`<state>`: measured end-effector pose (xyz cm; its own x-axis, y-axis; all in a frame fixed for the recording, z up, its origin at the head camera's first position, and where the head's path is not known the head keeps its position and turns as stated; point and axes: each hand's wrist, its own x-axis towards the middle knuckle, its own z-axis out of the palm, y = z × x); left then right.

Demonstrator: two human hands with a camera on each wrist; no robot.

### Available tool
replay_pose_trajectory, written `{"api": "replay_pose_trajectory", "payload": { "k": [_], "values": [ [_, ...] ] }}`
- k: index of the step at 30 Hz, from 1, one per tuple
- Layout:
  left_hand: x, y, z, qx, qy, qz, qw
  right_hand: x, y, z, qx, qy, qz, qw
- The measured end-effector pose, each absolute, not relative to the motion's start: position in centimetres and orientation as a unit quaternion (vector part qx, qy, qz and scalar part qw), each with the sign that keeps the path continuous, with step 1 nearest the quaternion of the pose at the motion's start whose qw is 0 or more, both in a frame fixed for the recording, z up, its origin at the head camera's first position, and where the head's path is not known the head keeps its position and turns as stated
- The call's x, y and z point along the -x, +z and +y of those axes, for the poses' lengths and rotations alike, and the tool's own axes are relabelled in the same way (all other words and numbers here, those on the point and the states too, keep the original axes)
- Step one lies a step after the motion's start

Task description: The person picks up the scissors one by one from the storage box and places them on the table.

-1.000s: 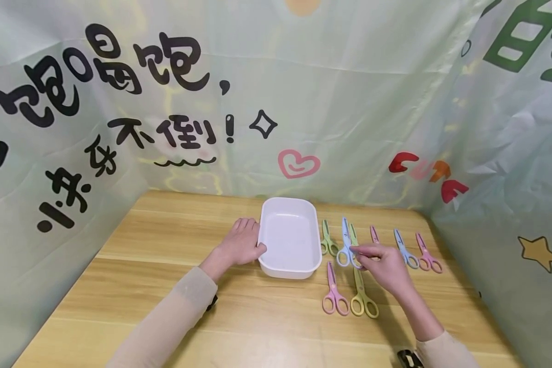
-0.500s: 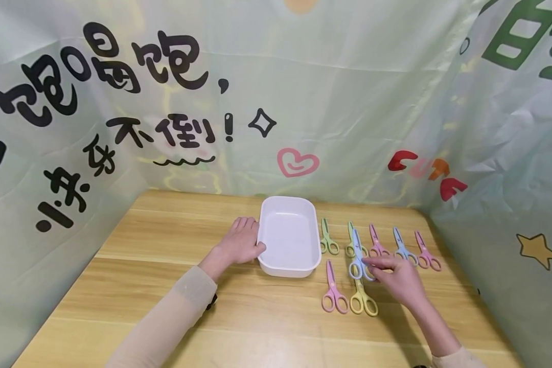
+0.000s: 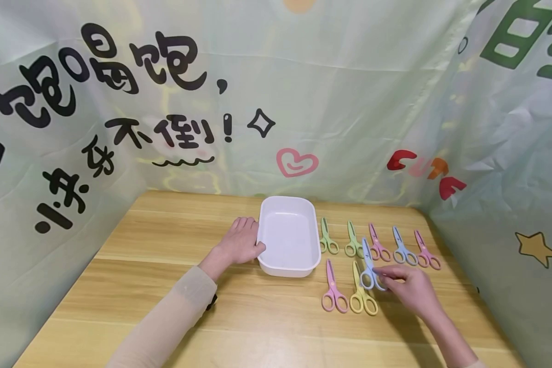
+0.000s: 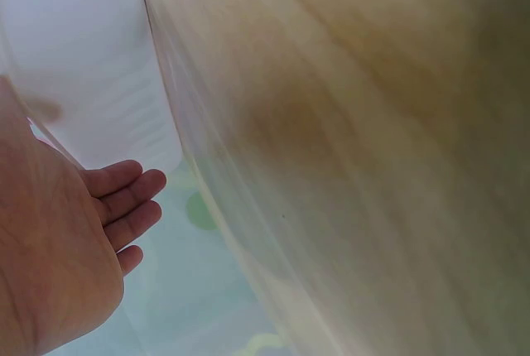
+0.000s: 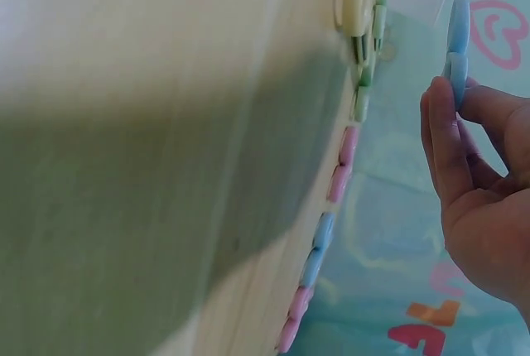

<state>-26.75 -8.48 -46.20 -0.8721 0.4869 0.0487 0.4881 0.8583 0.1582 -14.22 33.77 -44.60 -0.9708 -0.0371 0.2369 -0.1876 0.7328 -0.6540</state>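
Observation:
My right hand [image 3: 411, 289] pinches a pair of light blue scissors [image 3: 367, 260] by one handle loop, blades pointing away from me. In the right wrist view the thumb and fingertips meet on the blue handle [image 5: 456, 50], raised above the tabletop. In the head view these scissors overlap the yellow scissors [image 3: 359, 295]. At the left side of a white plastic tray [image 3: 289, 235] rests my left hand [image 3: 240, 240], thumb at the rim. The left wrist view shows its fingers [image 4: 132, 194] fairly straight against the tray's outer wall.
Pink scissors [image 3: 332, 291] lie left of the yellow pair. Behind is a row of green scissors [image 3: 326, 237], more green scissors [image 3: 351, 240], pink scissors [image 3: 377, 244], blue scissors [image 3: 402, 248] and pink scissors [image 3: 425, 250]. A printed curtain [image 3: 349, 102] surrounds the wooden table [image 3: 239, 317].
My right hand has carried the blue scissors rightward and toward me, from over the back row to beside the yellow pair. The left hand and tray have stayed put.

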Motion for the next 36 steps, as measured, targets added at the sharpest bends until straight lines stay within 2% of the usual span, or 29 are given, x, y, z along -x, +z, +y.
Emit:
{"api": "replay_pose_trajectory", "payload": {
  "k": [7,19,30,36],
  "values": [
    [26.8,-46.3,-8.5,0.253,-0.089,-0.963,0.005,13.4,-44.9,34.7,-0.03,0.385,-0.921,0.057],
    [26.5,-45.9,-8.5,0.254,-0.09,-0.963,-0.001,12.4,-45.5,37.1,-0.044,0.309,-0.948,0.066],
    [26.5,-45.7,-8.6,0.251,-0.092,-0.963,-0.001,11.5,-45.8,38.5,-0.016,0.339,-0.941,0.0],
    [26.5,-45.7,-8.5,0.253,-0.088,-0.963,-0.001,11.2,-46.2,38.9,-0.018,0.34,-0.94,-0.013]
  ]
}}
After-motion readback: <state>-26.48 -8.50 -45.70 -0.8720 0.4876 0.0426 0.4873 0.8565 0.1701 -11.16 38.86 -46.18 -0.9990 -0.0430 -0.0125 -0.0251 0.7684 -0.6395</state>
